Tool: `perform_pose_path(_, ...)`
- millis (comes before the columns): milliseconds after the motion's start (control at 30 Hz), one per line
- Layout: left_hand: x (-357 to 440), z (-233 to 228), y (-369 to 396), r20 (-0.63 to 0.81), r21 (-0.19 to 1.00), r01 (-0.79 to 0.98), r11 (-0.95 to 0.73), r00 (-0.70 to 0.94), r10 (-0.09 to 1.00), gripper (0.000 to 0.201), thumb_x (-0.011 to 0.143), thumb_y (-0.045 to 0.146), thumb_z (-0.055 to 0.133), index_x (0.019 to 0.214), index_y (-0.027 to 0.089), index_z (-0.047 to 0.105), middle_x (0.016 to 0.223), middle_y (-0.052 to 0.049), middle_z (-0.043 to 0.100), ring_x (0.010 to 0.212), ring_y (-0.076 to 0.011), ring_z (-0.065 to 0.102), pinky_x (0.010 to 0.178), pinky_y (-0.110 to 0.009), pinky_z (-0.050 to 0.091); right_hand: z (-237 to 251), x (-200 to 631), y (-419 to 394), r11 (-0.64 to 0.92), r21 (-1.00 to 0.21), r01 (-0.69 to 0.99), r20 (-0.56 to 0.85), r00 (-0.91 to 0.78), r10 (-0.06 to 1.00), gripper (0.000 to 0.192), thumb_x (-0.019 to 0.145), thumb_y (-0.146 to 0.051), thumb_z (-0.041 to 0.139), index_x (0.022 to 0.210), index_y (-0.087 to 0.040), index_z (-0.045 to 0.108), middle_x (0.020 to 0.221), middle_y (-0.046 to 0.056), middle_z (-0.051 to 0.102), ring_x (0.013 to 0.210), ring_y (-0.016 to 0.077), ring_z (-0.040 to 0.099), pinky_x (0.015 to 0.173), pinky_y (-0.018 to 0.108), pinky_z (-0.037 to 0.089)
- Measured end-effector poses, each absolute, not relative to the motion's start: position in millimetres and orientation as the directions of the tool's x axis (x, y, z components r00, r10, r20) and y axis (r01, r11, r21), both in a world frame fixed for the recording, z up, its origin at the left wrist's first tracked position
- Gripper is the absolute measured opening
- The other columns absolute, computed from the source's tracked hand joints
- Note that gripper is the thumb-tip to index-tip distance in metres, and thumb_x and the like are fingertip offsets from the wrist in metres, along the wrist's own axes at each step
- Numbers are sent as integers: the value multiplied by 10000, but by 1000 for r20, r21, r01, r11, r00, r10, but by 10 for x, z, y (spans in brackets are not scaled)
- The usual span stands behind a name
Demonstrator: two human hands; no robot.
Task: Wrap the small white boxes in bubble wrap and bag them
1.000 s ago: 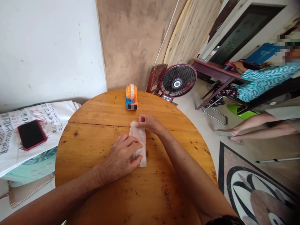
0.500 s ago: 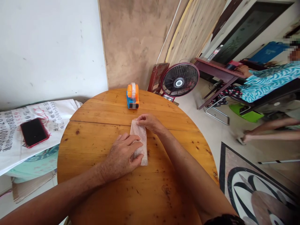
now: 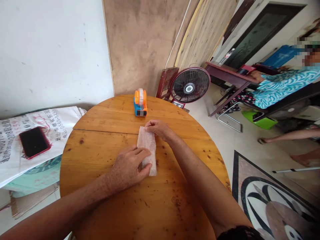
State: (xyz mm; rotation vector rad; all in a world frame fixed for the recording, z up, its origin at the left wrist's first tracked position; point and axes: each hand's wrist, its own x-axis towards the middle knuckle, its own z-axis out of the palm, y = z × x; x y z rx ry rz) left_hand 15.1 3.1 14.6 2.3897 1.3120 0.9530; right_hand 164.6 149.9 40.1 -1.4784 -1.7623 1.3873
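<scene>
A narrow, whitish, see-through packing wrap (image 3: 148, 139), perhaps bubble or foam sheet, lies lengthwise on the round wooden table (image 3: 100, 150). My left hand (image 3: 130, 164) rests over its near half from the left, fingers lying on it and thumb apart near the lower end. At the far end, my right hand (image 3: 160, 129) pinches the wrap's top right corner between thumb and fingers. Beyond both hands stands an orange and blue tape dispenser (image 3: 140, 103) with a roll of clear tape, touched by neither hand.
To the left, a phone (image 3: 35, 142) in a red case lies on a printed white sack (image 3: 60, 116). A fan (image 3: 189, 87) stands behind the table's right edge. Farther right, a person in a blue patterned top (image 3: 282, 86) sits at a dark red desk (image 3: 225, 71).
My left hand's fingers have drawn back slightly toward the wrap's near end, baring more of its middle. The right hand keeps its pinch. The view has shifted a little.
</scene>
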Motion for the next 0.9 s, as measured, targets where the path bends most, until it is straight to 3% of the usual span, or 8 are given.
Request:
perform_pose_path(300, 137, 131, 30, 398, 539, 650, -537, 365, 842, 215, 861, 240, 573, 1057, 187, 644, 1006, -55, 735, 893, -246, 608, 807, -384, 510, 765, 1713, 1246, -48, -938, 344, -209, -451, 868, 183, 670, -287, 655, 699, -198, 498, 596, -46, 518, 525, 98, 468, 503, 225, 358)
perform_pose_path(567, 121, 101, 21, 460, 551, 636, -540, 309, 833, 234, 850, 262, 579, 1064, 185, 633, 1102, -95, 630, 1016, -246, 608, 870, -377, 514, 880, 1685, 999, 116, -940, 320, -53, -473, 880, 150, 701, -287, 624, 715, -189, 511, 623, -52, 481, 560, 91, 418, 534, 226, 323)
perform_pose_path(733, 116, 124, 0, 367, 572, 727, -379, 187, 911, 224, 789, 338, 630, 955, 199, 572, 969, -60, 579, 904, -239, 610, 791, -381, 521, 927, 1703, 883, 183, -932, 314, -4, -513, 858, 176, 739, -317, 625, 728, -193, 502, 655, -45, 472, 587, 102, 428, 560, 246, 330)
perform_pose_path(900, 108, 128, -2, 154, 709, 693, -131, 29, 988, 383, 712, 430, 711, 934, 212, 489, 900, -20, 570, 828, -224, 608, 732, -369, 506, 981, 1764, 645, 269, -891, 366, 33, -538, 842, 162, 816, -314, 583, 740, -196, 503, 669, -44, 455, 596, 98, 403, 552, 240, 311)
